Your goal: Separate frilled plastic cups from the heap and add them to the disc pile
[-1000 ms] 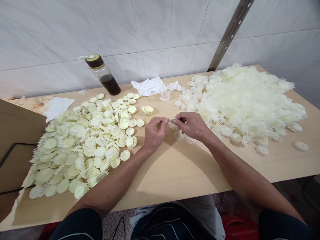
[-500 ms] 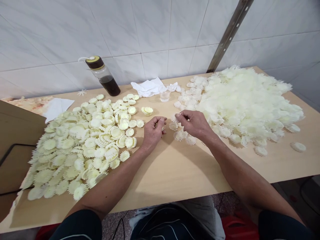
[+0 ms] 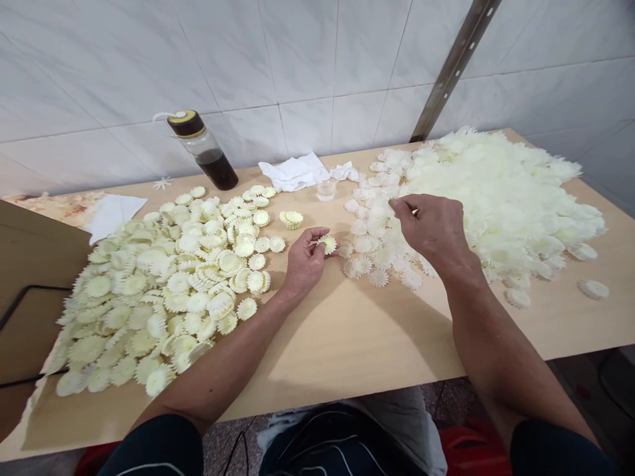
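My left hand (image 3: 306, 261) is closed on a pale yellow scalloped flower disc (image 3: 327, 244), pinched at the thumb and fingers, its notched face turned up. Off to the right, my right hand (image 3: 430, 225) hangs above the near-left part of a heap of thin white petal discs (image 3: 496, 198). Its thumb and forefinger are pressed together; anything between them is too small to make out. Left of my left hand spreads a pile of pale yellow flower discs (image 3: 169, 284). A small stack of such discs (image 3: 291, 219) stands just beyond that hand.
A bottle of dark liquid (image 3: 215, 162) stands near the tiled wall. Crumpled white tissue (image 3: 294, 173) and a small clear cup (image 3: 326, 188) are at the back middle. A brown cardboard box (image 3: 44, 284) occupies the left end of the wooden table (image 3: 317, 350).
My right hand has moved right and away from my left hand, over the white discs. The yellow disc in my left hand now shows its face.
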`<state>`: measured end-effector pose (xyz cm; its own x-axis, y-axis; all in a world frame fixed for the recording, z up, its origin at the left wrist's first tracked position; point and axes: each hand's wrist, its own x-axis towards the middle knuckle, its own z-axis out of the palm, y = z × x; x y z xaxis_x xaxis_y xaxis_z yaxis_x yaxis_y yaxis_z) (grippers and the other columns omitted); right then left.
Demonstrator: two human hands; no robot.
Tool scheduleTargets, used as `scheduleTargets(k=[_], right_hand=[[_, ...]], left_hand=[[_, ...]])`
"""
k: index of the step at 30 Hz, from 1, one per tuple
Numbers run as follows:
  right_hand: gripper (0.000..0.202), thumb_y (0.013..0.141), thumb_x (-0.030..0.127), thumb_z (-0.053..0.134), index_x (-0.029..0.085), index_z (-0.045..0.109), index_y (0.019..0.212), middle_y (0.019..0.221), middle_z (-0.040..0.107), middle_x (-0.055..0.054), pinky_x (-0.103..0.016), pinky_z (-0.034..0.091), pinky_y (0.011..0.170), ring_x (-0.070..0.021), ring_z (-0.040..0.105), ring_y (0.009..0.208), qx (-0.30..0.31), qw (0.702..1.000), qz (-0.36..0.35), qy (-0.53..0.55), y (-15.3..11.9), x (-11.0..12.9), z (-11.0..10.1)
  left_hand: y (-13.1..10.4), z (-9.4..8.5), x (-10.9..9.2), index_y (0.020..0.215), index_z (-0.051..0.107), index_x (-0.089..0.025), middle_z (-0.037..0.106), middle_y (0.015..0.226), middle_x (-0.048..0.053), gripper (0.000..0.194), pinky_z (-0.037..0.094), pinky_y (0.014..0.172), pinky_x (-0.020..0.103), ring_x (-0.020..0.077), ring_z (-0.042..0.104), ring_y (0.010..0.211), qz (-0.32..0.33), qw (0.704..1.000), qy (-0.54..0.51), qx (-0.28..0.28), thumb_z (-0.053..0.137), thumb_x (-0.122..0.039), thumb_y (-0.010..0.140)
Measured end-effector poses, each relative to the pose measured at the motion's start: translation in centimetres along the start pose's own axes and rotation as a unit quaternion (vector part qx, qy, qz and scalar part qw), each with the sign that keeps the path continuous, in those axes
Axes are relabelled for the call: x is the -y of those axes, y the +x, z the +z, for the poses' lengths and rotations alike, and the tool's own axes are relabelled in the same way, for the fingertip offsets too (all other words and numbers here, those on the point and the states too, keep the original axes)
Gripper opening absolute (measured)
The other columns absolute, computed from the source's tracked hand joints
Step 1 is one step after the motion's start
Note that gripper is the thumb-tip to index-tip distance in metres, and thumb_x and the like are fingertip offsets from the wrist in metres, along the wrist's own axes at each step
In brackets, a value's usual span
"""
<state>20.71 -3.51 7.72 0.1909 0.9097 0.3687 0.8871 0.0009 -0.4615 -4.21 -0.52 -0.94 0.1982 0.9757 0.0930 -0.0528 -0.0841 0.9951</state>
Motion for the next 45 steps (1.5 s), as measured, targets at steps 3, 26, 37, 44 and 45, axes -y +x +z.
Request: scheduleTargets(k=[3, 26, 37, 44, 45], right_hand=[[0.053, 0.106, 0.058, 0.053, 0.022, 0.072, 0.073, 0.075, 0.069, -0.010, -0.042, 0.043, 0.075, -0.0280, 0.065, 0.075, -0.022, 0.999, 0.007, -0.040, 0.0, -0.2, -0.4], [0.045, 0.102, 0.056, 0.059, 0.023, 0.082, 0.083, 0.053, 0.046, 0.003, -0.036, 0.042, 0.066, -0.0172, 0.048, 0.056, -0.032, 0.999, 0.002, -0.007, -0.3, 0.4, -0.8], [0.027, 0.098, 0.045, 0.068, 0.023, 0.083, 0.105, 0.094, 0.081, -0.009, -0.041, 0.057, 0.079, -0.0236, 0.070, 0.075, -0.023, 0.995, -0.013, 0.097, -0.9, 1.8, 1.5], [0.027, 0.095, 0.044, 0.073, 0.022, 0.083, 0.108, 0.097, 0.083, -0.006, -0.033, 0.052, 0.072, -0.0189, 0.069, 0.069, 0.145, 0.974, -0.052, 0.166, -2.6, 4.8, 5.1], [0.024, 0.096, 0.043, 0.072, 0.023, 0.083, 0.102, 0.093, 0.082, -0.005, -0.032, 0.051, 0.072, -0.0184, 0.068, 0.068, 0.155, 0.972, -0.052, 0.170, -2.7, 4.8, 5.2]], left_hand=[[0.0, -0.2, -0.3, 0.116, 0.073, -0.018, 0.078, 0.111, 0.010, 0.028, 0.065, 0.081, 0.032, 0.0186, 0.077, 0.088, 0.011, 1.000, 0.013, -0.013, 0.072, -0.030, 0.090], [-0.1, -0.3, -1.2, 0.101, 0.076, -0.018, 0.076, 0.088, 0.001, 0.032, 0.049, 0.045, 0.021, 0.0070, 0.060, 0.048, 0.003, 0.999, -0.007, -0.047, 0.084, -0.046, 0.086], [-0.3, 0.0, -1.5, 0.112, 0.070, -0.017, 0.076, 0.081, 0.002, 0.031, 0.063, 0.065, 0.027, 0.0164, 0.077, 0.069, -0.007, 0.999, -0.042, -0.032, 0.081, -0.033, 0.088], [-0.8, 0.6, -1.0, 0.109, 0.064, -0.019, 0.081, 0.087, 0.005, 0.039, 0.066, 0.073, 0.032, 0.0174, 0.077, 0.071, 0.003, 0.998, -0.059, 0.016, 0.087, -0.041, 0.085], [-0.8, 0.7, -0.9, 0.108, 0.063, -0.019, 0.081, 0.088, 0.005, 0.040, 0.066, 0.073, 0.032, 0.0175, 0.078, 0.072, 0.003, 0.998, -0.062, 0.019, 0.087, -0.040, 0.085]])
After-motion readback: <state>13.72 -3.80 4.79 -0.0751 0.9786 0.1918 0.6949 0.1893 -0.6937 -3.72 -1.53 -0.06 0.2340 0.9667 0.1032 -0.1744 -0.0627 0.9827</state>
